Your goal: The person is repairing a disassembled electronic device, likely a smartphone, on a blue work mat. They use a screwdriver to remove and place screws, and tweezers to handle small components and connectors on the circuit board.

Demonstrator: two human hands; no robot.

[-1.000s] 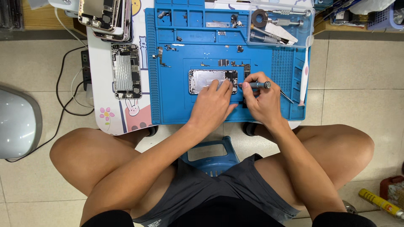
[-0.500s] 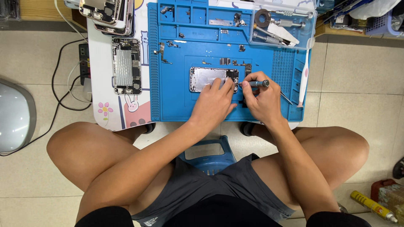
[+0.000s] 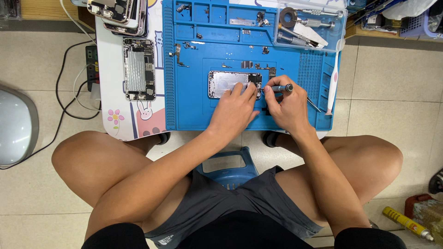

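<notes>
An opened phone housing [image 3: 227,83] lies on the blue repair mat [image 3: 189,110], silver inside with dark parts at its right end. My left hand [image 3: 235,110] rests on its lower right part, fingers pressing it flat. My right hand [image 3: 285,107] grips a small grey screwdriver [image 3: 280,88] with its tip at the housing's right end. Tiny screws and small metal parts [image 3: 247,64] lie on the mat just above the housing.
A second opened phone housing [image 3: 138,69] lies on the white table left of the mat, with stacked phones [image 3: 121,13] behind it. A clear tray of tools [image 3: 308,25] sits at the mat's back right. Cables [image 3: 69,99], a white dome-shaped object [image 3: 14,124] and a yellow tube [image 3: 406,223] lie on the floor.
Both hands stay on the housing and the screwdriver. The view has shifted slightly; nothing was picked up or let go.
</notes>
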